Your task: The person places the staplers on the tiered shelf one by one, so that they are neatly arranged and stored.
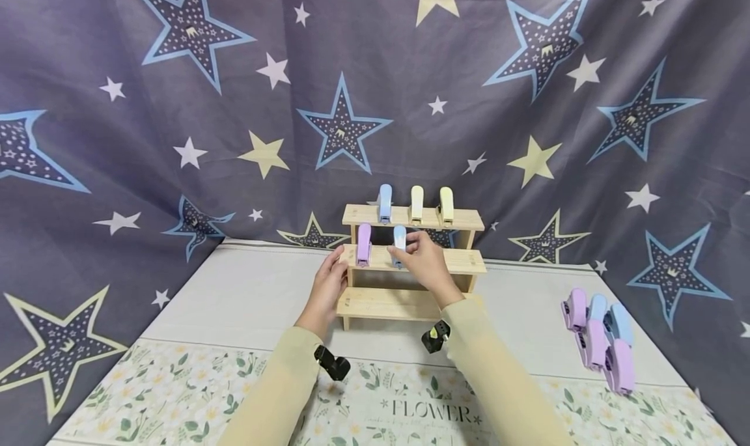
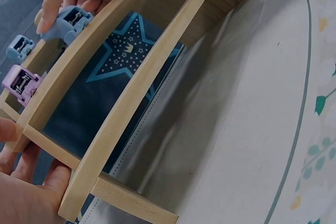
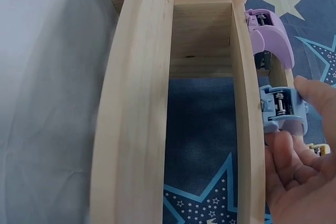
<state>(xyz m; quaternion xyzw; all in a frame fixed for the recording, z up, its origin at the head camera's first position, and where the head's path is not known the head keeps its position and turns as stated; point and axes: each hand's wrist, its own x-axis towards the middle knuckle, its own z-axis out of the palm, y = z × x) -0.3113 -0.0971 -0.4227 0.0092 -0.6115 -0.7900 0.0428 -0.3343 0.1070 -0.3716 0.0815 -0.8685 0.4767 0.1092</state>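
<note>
A three-step wooden display rack (image 1: 381, 301) stands on the table. My right hand (image 1: 426, 262) pinches a blue stapler (image 1: 400, 237) between thumb and fingers on the middle step; in the right wrist view the front of this stapler (image 3: 282, 109) sits right at the step's edge. Left of it on the same step stands a purple stapler (image 1: 364, 244). My left hand (image 1: 328, 284) grips the left end of the middle step, the thumb over it and fingers around its side, as the left wrist view shows.
Along the top step stand another blue stapler (image 1: 385, 203), a cream one (image 1: 416, 204) and a yellow one (image 1: 446, 205). Several purple and blue staplers (image 1: 596, 343) lie grouped at the table's right. A starry curtain (image 1: 375, 55) hangs close behind the rack.
</note>
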